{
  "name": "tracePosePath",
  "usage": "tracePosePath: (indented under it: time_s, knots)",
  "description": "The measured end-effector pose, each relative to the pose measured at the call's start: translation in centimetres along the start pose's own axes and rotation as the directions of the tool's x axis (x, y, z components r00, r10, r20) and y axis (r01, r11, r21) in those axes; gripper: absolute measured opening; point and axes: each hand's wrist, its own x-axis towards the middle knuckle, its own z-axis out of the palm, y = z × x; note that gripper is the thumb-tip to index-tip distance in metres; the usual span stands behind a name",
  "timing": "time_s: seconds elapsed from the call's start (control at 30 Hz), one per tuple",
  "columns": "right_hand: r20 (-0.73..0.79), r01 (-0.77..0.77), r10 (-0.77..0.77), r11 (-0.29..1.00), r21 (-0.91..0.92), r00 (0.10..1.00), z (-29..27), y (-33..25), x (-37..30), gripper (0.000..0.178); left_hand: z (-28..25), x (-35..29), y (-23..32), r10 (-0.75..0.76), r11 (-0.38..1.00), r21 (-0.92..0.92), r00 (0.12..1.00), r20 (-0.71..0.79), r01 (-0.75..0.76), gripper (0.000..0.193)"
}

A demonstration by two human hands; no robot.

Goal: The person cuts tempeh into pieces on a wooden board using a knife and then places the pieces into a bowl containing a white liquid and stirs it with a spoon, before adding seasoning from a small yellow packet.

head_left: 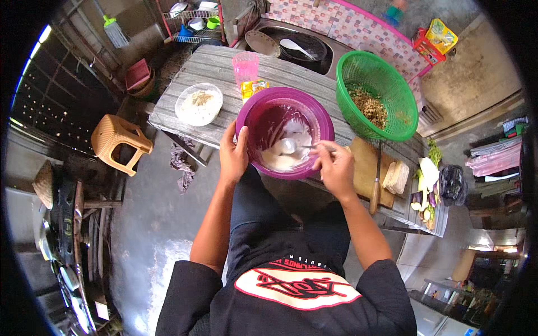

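A purple bowl (322, 115) is tilted toward me at the front edge of the table. My left hand (233, 155) grips its left rim, thumb on the side facing me. Inside lies a thick white batter (280, 161), with smears of it up the purple wall. In my right hand (335, 166), a spoon (288, 146) is pinched by its handle, and its head rests in the batter. Left of the bowl stands a clear container (200, 119) of white flour-like powder with a tan patch on top. Behind the bowl are a yellow sachet (253, 88) and a pink cup (245, 66).
On the right, a green basket (404, 120) holds brown crumbly food. Near it lie a cutting board (361, 162), a knife (375, 193), a pale wrapped block (396, 177) and vegetables (428, 173). A sink (330, 56) is behind the table; a tan stool (120, 140) stands left.
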Motion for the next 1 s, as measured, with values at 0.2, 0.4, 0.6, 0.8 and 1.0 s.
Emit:
tracePosePath:
  time_s: [0.2,0.4,0.6,0.8,1.0]
  knots:
    - [0.002,0.043,-0.043,0.998,-0.041,0.999,-0.5,0.8,1.2,0.022,-0.5,0.1,1.0,0.025,0.998,0.052,1.000,0.015,-0.025,0.041]
    - [0.133,0.087,-0.082,0.996,-0.037,0.988,-0.9,0.0,0.6,0.022,-0.4,0.2,1.5,0.028,0.999,0.042,0.999,0.032,-0.029,0.037]
    - [0.087,0.330,-0.322,0.869,-0.370,0.943,-2.6,-1.3,0.7,0.021,-0.4,-0.1,1.2,0.109,0.993,0.040,0.994,-0.008,-0.108,0.031]
    - [0.080,-0.040,0.031,0.992,0.117,0.996,0.9,1.0,-2.4,0.023,0.2,-0.1,1.7,0.063,0.995,0.081,0.998,0.022,-0.064,0.032]
    - [0.196,0.275,-0.257,0.959,-0.070,0.946,0.4,-0.9,-1.5,0.017,0.3,0.2,2.1,0.142,0.983,0.106,0.989,0.052,-0.147,0.032]
